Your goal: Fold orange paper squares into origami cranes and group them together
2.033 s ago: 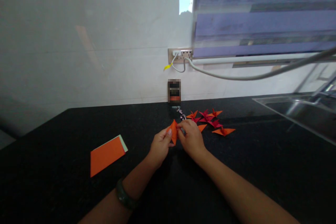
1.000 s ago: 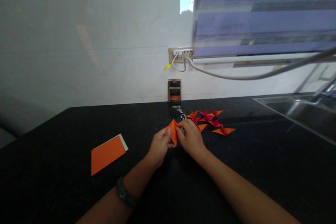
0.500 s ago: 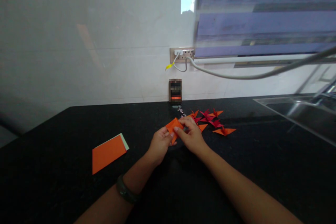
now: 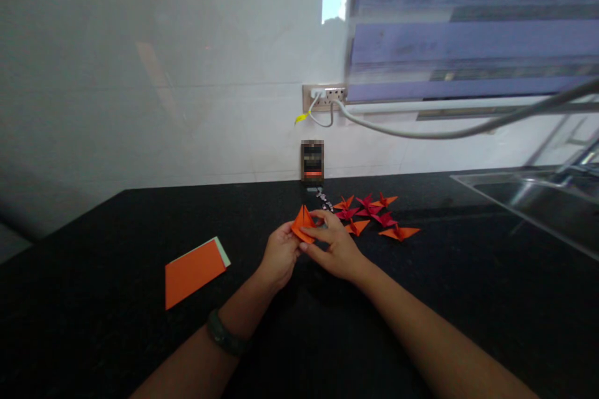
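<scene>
Both my hands meet over a black countertop (image 4: 421, 299) around a small folded orange paper piece (image 4: 302, 224). My left hand (image 4: 279, 257), with a dark band on its wrist, pinches the piece from the left and below. My right hand (image 4: 334, 248) grips it from the right, fingers curled along its lower edge. The piece points upward like a small tent. Just behind my right hand lies a cluster of several finished folded shapes in orange and dark red (image 4: 374, 215).
A stack of orange paper sheets (image 4: 194, 271) lies on the counter to the left. A small dark device (image 4: 312, 162) leans against the tiled wall below a socket with a white cable (image 4: 421, 134). A steel sink (image 4: 538, 199) is at the right.
The orange piece has been turned and reshaped between my fingers, from a flat upright diamond to a wider tent-like form. My hands have shifted slightly; the rest has not moved.
</scene>
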Demonstrator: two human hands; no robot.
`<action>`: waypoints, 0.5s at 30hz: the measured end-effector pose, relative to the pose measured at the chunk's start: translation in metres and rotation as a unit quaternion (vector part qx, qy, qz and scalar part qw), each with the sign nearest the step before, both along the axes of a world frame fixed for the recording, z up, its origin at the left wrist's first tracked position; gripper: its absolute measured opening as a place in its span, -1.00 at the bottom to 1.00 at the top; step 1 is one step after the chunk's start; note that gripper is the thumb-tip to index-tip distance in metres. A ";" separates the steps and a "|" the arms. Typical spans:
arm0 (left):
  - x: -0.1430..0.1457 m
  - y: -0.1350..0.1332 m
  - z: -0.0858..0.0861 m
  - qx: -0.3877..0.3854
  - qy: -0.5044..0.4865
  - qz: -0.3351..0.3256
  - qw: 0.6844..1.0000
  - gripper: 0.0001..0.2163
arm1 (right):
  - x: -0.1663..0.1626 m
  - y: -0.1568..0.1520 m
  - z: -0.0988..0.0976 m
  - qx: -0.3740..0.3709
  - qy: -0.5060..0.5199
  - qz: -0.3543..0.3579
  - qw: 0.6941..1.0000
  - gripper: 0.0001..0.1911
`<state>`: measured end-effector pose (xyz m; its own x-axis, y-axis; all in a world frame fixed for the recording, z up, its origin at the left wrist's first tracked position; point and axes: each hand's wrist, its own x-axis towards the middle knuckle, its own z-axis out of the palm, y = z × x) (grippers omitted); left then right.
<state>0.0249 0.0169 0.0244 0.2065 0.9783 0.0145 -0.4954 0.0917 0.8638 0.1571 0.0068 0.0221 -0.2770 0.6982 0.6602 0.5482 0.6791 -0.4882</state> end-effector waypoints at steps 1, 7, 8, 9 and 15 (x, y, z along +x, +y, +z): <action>0.000 0.000 0.000 0.003 -0.008 -0.007 1.000 -0.74 | 0.000 -0.001 0.000 -0.006 -0.001 -0.002 1.000 -0.67; -0.001 0.001 -0.001 0.001 -0.023 -0.012 1.000 -0.76 | -0.006 0.000 0.003 -0.055 0.082 -0.020 0.995 -0.68; 0.000 0.001 -0.001 -0.001 -0.020 -0.009 1.000 -0.76 | -0.007 0.001 0.003 -0.066 0.105 -0.037 0.992 -0.69; 0.000 0.001 0.000 -0.001 -0.019 -0.008 1.000 -0.75 | -0.009 0.002 0.002 -0.071 0.125 -0.057 0.988 -0.73; 0.001 -0.001 0.001 0.009 -0.023 -0.035 0.999 -0.77 | -0.014 0.001 0.001 -0.058 0.173 -0.130 0.975 -0.87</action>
<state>0.0263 0.0161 0.0253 0.2734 0.9609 0.0433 -0.5276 0.1121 0.8421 0.1430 0.0074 0.0231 0.1445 0.7904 0.5954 0.4838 0.4684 -0.7393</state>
